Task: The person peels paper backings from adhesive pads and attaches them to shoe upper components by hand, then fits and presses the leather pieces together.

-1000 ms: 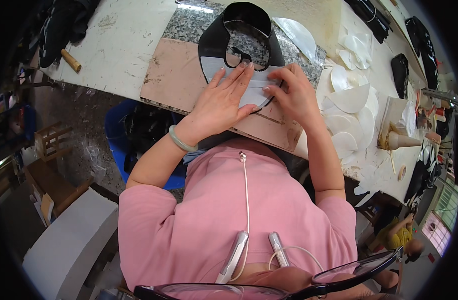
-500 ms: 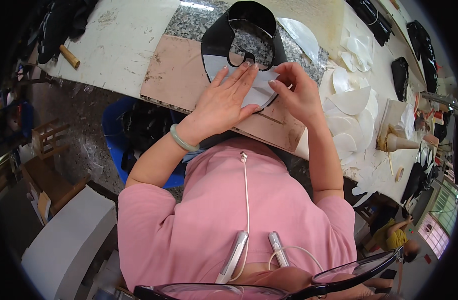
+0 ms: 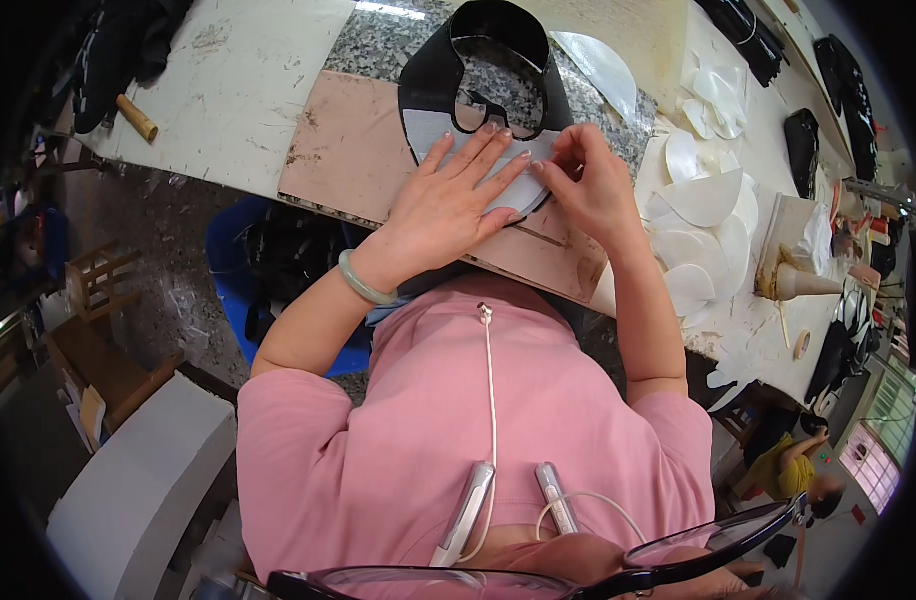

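Observation:
A black shoe upper (image 3: pixel 430 80) lies on the bench, its opening toward the far side and its rounded end toward me. Over that rounded end rests a white half-moon piece (image 3: pixel 524 192). My left hand (image 3: pixel 443 205) is spread flat on the white piece, fingers pointing toward the opening, a pale bangle on its wrist. At the right edge of the white piece, my right hand (image 3: pixel 596 190) has thumb and fingers closed together on the rim. The exact grip of those fingertips is partly hidden.
Beneath the upper are a pinkish board (image 3: pixel 333 145) and a speckled stone slab (image 3: pixel 383 48). Loose white half-moon pieces (image 3: pixel 706 200) are heaped at the right, beside a cone-shaped pot (image 3: pixel 798 285). A wooden handle (image 3: pixel 138 118) lies far left. A blue bin (image 3: pixel 228 245) stands below the bench edge.
The right edge of the white piece, raised earlier near my right fingers, now lies lower. My left index finger has spread toward the right hand; the upper has shifted very slightly left.

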Demonstrator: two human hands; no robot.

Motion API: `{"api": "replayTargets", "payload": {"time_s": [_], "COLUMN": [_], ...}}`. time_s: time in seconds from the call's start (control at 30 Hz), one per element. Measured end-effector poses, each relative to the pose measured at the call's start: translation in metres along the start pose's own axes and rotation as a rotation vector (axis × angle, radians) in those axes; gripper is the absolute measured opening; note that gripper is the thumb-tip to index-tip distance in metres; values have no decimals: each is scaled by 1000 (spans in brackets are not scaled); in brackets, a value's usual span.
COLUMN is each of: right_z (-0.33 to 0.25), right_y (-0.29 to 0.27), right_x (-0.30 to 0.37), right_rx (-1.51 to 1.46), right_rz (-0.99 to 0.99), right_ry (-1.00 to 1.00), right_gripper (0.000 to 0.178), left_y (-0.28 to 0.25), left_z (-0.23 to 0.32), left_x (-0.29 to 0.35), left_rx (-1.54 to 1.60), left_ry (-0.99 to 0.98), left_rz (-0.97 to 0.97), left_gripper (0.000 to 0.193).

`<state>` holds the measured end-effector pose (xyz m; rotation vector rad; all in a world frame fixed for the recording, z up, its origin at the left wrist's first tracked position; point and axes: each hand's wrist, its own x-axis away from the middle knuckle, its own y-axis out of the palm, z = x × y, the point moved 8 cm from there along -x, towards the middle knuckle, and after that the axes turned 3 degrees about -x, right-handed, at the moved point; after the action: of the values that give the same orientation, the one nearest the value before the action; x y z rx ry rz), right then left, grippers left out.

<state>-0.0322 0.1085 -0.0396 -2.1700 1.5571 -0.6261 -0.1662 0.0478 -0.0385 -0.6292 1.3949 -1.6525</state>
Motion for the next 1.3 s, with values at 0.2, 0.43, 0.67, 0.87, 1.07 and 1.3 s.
{"api": "replayTargets", "payload": {"time_s": [0.2,0.43,0.67,0.87,1.07,1.3], "right_z": [-2,5,-11,-9,-8,43], "right_y": [4,-5,-22,36,29,-11], "right_x": [1,2,29,55,48,37], "right_rx": [28,153,257,671,570,-806], "right_rz": [3,2,322,-178,-175,197], "right_ry": [-27,39,-417,-428,-380,43], "right_gripper": [28,30,31,60,53,21], "left_y": [-1,-4,-7,-8,-29,-62], "left_z": [1,1,1,-19,-41,-126], "left_x": [0,-1,0,19,47,15], "left_rx": [0,10,-88,157,-195,730], "left_ry": [8,29,34,-53,-23,-614], "left_rz": [-4,4,-2,14,-129,321], "left_gripper": [52,50,51,61,57,41]}}
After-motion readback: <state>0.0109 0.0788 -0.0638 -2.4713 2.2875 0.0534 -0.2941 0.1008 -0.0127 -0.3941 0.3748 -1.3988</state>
